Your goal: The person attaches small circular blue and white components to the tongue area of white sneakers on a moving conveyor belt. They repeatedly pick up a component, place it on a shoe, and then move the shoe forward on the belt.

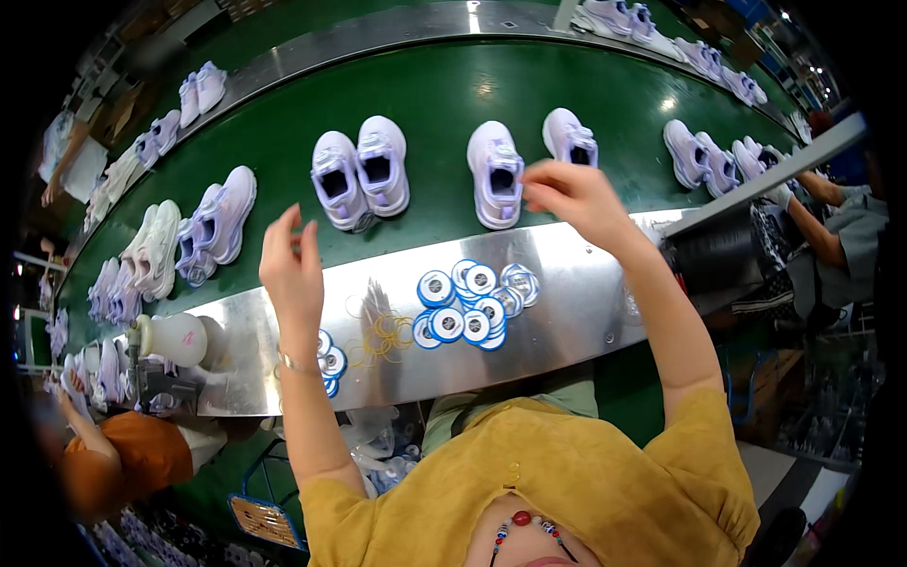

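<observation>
My left hand is held above the near edge of the green conveyor belt, fingers loosely bent and apart, nothing seen in it. To its right stands a pair of pale lilac sneakers, toes pointing away. My right hand has bent fingers with a gap between thumb and forefinger. Its fingertips are beside the heel of another pale lilac sneaker; whether they touch it I cannot tell. Behind that hand, the mate sneaker is partly hidden.
A metal ledge runs along the belt, holding round blue-and-white tags and yellow elastic loops. More tags lie by my left forearm. Further sneakers ride the belt. A metal bar crosses at right; co-workers are on both sides.
</observation>
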### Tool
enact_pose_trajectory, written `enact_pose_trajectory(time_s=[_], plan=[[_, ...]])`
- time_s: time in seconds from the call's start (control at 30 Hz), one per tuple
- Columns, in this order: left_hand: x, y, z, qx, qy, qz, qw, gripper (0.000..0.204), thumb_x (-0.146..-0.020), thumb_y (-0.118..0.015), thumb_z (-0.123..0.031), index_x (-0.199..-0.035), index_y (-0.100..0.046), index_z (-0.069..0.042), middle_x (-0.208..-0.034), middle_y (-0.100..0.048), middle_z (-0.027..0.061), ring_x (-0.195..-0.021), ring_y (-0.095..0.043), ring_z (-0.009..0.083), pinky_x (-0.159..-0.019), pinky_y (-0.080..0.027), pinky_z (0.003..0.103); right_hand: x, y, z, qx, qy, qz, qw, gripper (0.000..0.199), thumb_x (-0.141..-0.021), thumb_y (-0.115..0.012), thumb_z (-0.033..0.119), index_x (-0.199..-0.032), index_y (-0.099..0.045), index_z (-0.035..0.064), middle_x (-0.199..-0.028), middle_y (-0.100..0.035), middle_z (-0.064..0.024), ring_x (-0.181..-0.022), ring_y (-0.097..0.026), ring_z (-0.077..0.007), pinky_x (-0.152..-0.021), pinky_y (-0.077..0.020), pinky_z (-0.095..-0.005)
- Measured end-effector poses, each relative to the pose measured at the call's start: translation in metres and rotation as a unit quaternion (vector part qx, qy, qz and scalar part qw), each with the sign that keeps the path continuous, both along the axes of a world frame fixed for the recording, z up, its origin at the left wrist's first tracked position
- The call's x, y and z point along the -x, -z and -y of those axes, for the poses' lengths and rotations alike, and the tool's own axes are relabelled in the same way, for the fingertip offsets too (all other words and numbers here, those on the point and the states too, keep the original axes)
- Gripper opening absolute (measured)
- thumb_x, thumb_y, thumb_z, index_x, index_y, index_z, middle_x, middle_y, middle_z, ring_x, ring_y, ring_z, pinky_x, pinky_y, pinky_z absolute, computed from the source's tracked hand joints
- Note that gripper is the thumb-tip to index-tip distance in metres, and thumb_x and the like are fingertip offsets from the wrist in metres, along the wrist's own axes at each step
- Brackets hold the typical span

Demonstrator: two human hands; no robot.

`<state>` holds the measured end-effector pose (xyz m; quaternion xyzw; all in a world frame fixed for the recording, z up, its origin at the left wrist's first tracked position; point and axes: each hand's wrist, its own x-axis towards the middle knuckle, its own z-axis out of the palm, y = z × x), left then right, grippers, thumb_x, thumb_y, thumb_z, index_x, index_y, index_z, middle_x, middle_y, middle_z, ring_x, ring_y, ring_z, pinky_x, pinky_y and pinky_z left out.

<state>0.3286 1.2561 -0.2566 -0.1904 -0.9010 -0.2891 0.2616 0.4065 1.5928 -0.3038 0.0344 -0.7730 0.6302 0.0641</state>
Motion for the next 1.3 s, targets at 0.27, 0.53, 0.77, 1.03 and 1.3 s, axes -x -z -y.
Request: enact_pose_trajectory(time_s=[0.27,0.53,0.77,1.03,1.3], plan=[[-0.152,0.089,-0.071,-0.001,0.102,0.105,0.989,0.012,-0.085,-0.060,0.002,-0.097,-0.062,0.001,-0.089,-0.063,0.0128,-0.071,-0.059,0.0243,-0.060,-0.047,0.032,-0.179,0.088,-0.139,0.102,0.292,0.089,0.947,0.014,-0.090,-0.060,0.007,-0.100,-0.065,-0.0021,-0.083,-0.066,-0.0055,-0.070,-0.061,-0.0092,-0.065,-0.0473,-0.0205],[-0.233,0.123,-0.145,0.039,0.267,0.170,0.948,0.013,-0.083,-0.062,0.004,-0.095,-0.062,0.001,-0.088,-0.063,0.0142,-0.073,-0.061,0.0280,-0.062,-0.050,0.033,-0.242,0.135,-0.156,0.075,0.290,0.078,0.951,0.014,-0.088,-0.061,0.007,-0.093,-0.065,-0.0052,-0.078,-0.064,-0.0030,-0.069,-0.059,-0.0086,-0.063,-0.0485,-0.0237],[-0.248,0.120,-0.146,0.081,0.262,0.154,0.949,0.012,-0.083,-0.062,0.004,-0.094,-0.062,0.001,-0.087,-0.062,0.0132,-0.068,-0.060,0.0246,-0.059,-0.049,0.029,-0.216,0.146,-0.096,-0.356,0.211,-0.057,0.909,0.026,-0.077,-0.069,0.023,-0.100,-0.067,0.0100,-0.130,-0.049,-0.0129,-0.122,-0.041,-0.0356,-0.098,-0.0352,-0.0476],[-0.236,0.122,-0.116,0.072,0.192,0.222,0.953,0.012,-0.082,-0.062,0.002,-0.094,-0.062,0.000,-0.090,-0.063,0.0142,-0.079,-0.062,0.0313,-0.068,-0.050,0.035,-0.224,0.158,-0.135,-0.344,0.109,-0.012,0.932,0.023,-0.079,-0.066,0.026,-0.099,-0.069,0.0146,-0.124,-0.056,-0.0061,-0.124,-0.044,-0.0296,-0.100,-0.0284,-0.0522],[-0.203,0.129,-0.184,0.110,0.346,0.135,0.922,0.020,-0.079,-0.060,0.003,-0.099,-0.061,0.000,-0.092,-0.064,0.0133,-0.081,-0.062,0.0309,-0.069,-0.051,0.037,-0.103,0.164,-0.175,-0.290,0.223,-0.027,0.930,0.019,-0.084,-0.058,0.010,-0.096,-0.062,-0.0036,-0.106,-0.059,-0.0184,-0.102,-0.055,-0.0352,-0.088,-0.0458,-0.0448]])
